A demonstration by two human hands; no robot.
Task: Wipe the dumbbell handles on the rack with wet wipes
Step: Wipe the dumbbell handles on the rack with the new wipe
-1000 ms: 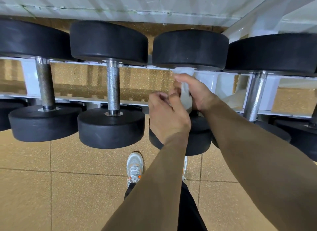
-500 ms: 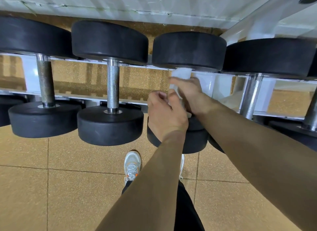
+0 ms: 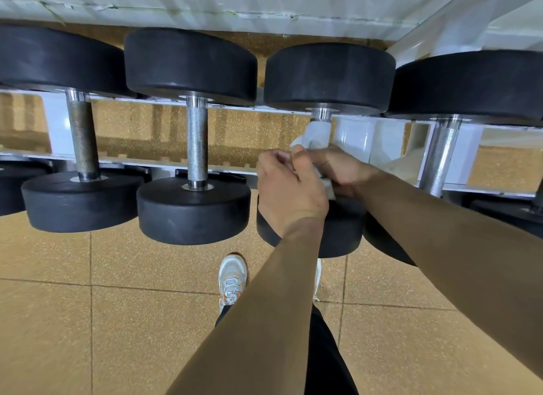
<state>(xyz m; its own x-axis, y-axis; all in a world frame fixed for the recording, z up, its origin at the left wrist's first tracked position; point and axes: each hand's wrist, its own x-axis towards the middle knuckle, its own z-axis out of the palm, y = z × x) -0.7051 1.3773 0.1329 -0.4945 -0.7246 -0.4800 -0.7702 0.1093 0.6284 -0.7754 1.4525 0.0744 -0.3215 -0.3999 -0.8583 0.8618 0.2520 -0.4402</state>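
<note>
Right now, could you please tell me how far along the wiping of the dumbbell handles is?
Done: I cannot tell. The far-left handle, second handle and fourth handle are bare, with no visible sign of wiping. In hand: the left hand and right hand hold the wet wipe wrapped round the third handle. Left: finishing this handle, then any not yet wiped.

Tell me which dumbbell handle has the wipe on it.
The steel handle of the third black-ended dumbbell from the left: a white wet wipe is wrapped round it; the others are bare.
</note>
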